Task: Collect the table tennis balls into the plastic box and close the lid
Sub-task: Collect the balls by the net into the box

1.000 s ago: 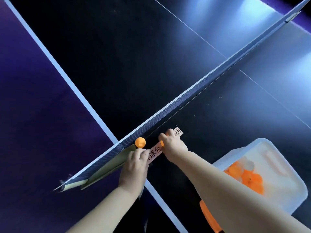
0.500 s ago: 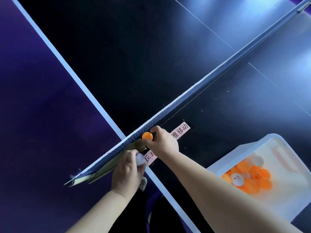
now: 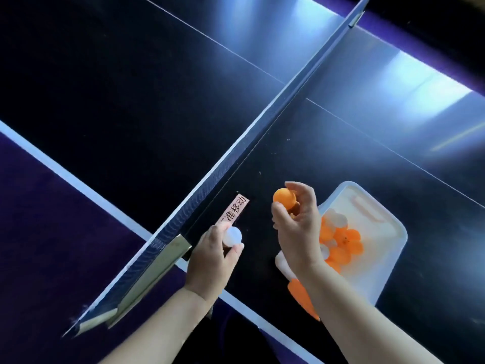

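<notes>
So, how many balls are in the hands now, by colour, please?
Orange ball: 1, held by the right hand; an orange patch behind it may be another.
White ball: 1, held by the left hand.
Total: 2 plainly seen.

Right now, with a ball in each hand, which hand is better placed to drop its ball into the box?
Right, probably. The right hand, pinching the orange ball, is beside the plastic box. The left hand holds the white ball near the net, with the right arm between it and the box.
</notes>
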Demonstrator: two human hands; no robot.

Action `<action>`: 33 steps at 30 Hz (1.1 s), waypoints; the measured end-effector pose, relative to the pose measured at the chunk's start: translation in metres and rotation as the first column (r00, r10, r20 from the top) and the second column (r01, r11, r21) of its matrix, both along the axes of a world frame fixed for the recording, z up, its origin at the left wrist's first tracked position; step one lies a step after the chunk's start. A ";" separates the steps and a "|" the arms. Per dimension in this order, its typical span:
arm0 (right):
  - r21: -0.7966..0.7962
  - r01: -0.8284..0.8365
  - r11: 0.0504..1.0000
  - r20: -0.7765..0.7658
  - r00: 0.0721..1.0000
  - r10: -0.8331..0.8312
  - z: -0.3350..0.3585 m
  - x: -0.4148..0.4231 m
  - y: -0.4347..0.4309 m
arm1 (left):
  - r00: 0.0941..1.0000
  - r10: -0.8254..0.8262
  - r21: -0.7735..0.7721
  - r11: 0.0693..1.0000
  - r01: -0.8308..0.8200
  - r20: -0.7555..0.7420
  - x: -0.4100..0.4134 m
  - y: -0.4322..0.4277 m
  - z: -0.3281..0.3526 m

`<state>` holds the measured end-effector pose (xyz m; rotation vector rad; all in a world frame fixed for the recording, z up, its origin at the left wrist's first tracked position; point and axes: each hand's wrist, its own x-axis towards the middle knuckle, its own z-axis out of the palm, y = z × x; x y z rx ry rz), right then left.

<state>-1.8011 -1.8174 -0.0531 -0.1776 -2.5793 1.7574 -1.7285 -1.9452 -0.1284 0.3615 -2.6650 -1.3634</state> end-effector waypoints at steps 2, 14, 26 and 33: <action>-0.039 0.171 0.985 -0.023 0.985 -0.172 0.011 0.004 0.034 | 0.995 -0.086 0.027 0.996 0.087 -0.058 -0.017 0.021 0.020; -0.004 0.612 0.791 0.107 0.786 -0.608 0.010 0.071 0.164 | 0.822 -0.563 -0.077 0.826 0.558 -0.084 -0.042 0.116 0.045; 0.346 0.468 0.813 0.413 0.702 -0.580 -0.029 0.115 0.171 | 0.886 -0.398 0.094 0.917 0.387 0.238 -0.053 0.123 0.038; 0.280 0.511 0.813 0.329 0.745 -0.581 -0.024 0.154 0.186 | 0.906 -0.350 0.043 0.936 0.350 0.237 -0.013 0.147 0.055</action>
